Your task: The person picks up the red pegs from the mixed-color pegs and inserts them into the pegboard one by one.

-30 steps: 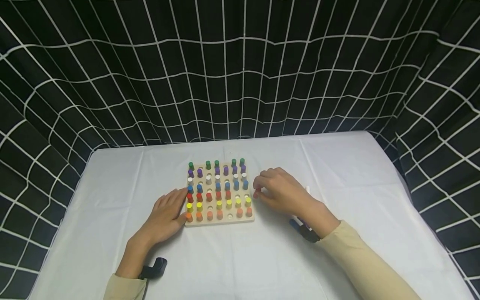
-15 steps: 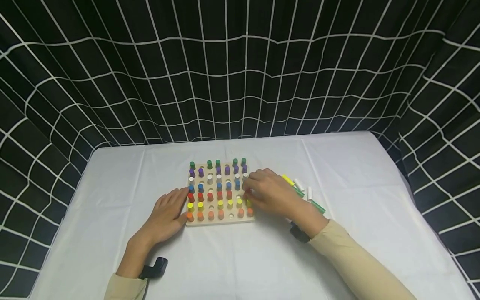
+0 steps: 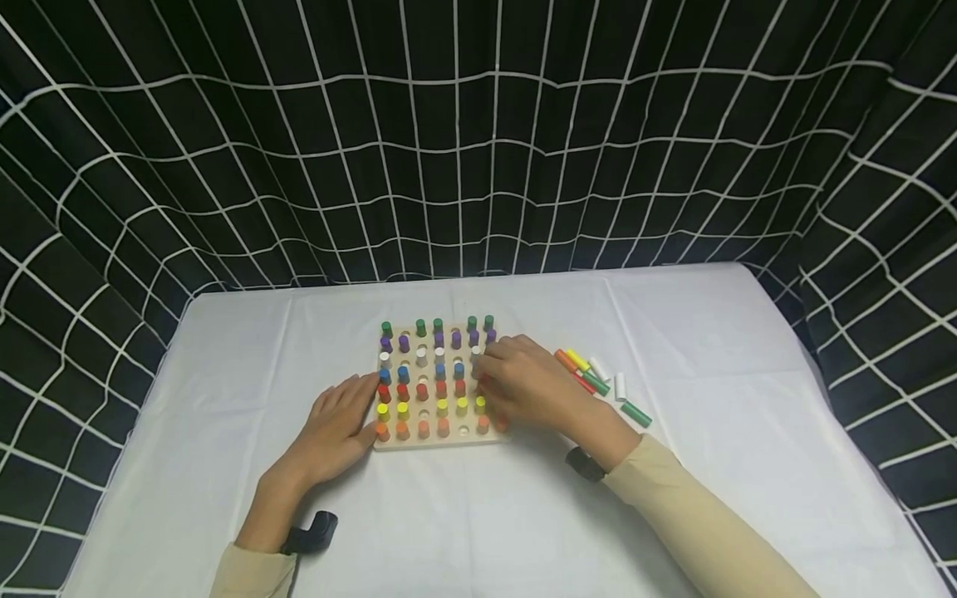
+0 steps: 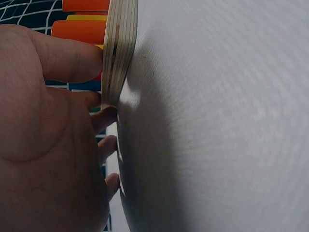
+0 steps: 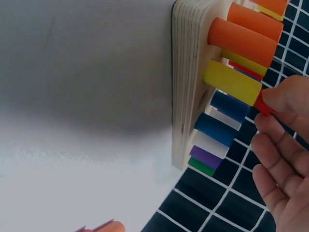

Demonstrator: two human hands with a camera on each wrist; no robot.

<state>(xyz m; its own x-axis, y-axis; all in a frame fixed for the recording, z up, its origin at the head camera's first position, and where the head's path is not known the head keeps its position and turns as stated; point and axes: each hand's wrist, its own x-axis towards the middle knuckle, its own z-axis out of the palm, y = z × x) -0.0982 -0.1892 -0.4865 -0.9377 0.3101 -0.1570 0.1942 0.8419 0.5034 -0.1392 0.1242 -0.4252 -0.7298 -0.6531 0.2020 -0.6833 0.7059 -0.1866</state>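
A wooden pegboard (image 3: 441, 443) bears rows of coloured pegs: green, purple, white, blue, red, yellow and orange. Over its right side, my right hand (image 3: 527, 384) pinches a red peg (image 5: 262, 103) between thumb and index finger. The peg's lower end is hidden behind a yellow peg (image 5: 232, 82) in the right wrist view, so I cannot tell whether it sits in a hole. My left hand (image 3: 332, 428) rests at the board's left edge, fingers fairly straight. Its thumb (image 4: 79, 62) touches the board's side in the left wrist view.
To the right of the board lie several loose pegs, among them an orange peg (image 3: 565, 360), a white peg (image 3: 620, 387) and a green peg (image 3: 636, 414). A white cloth (image 3: 449, 523) covers the table. Dark grid-patterned curtains (image 3: 478, 166) surround it.
My right hand has moved left, from beside the board to over its right side, carrying the red peg. Loose pegs behind it have come into view. The left hand stays in place.
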